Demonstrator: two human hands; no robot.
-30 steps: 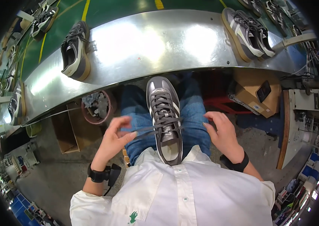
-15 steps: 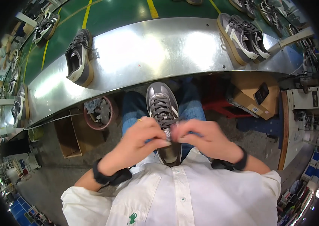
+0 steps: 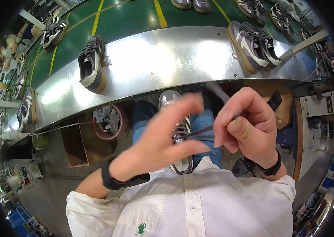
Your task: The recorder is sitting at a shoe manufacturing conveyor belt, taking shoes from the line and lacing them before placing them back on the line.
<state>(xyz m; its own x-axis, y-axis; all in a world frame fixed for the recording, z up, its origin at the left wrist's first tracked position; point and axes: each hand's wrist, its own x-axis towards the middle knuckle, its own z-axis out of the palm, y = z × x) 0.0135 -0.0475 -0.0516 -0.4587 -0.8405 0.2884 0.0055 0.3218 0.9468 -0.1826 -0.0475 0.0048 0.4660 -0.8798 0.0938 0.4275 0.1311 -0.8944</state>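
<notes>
A grey sneaker (image 3: pixel 169 96) with white stripes is held up between my knees, toe away from me. My left hand (image 3: pixel 155 138), slightly blurred, is over the sneaker with thumb and fingers spread apart, covering much of its upper. To the right, my right hand (image 3: pixel 252 126) pinches a dark shoelace (image 3: pixel 198 133) between thumb and curled fingers. The lace stretches from the sneaker's eyelets to that hand, and a blurred loose end sticks out beyond the fingers.
Ahead runs a metal ledge (image 3: pixel 147 67) beside a green belt (image 3: pixel 127 23). A single sneaker (image 3: pixel 92 65) stands at its left, a pair (image 3: pixel 254 45) at its right. Below are a pink bin (image 3: pixel 107 122), a cardboard box (image 3: pixel 76 146) and a phone (image 3: pixel 274 101) on another carton.
My right hand has moved right and up from the sneaker, drawing the lace out taut. The left hand has opened from its pinch. Another pair shows more fully on the belt.
</notes>
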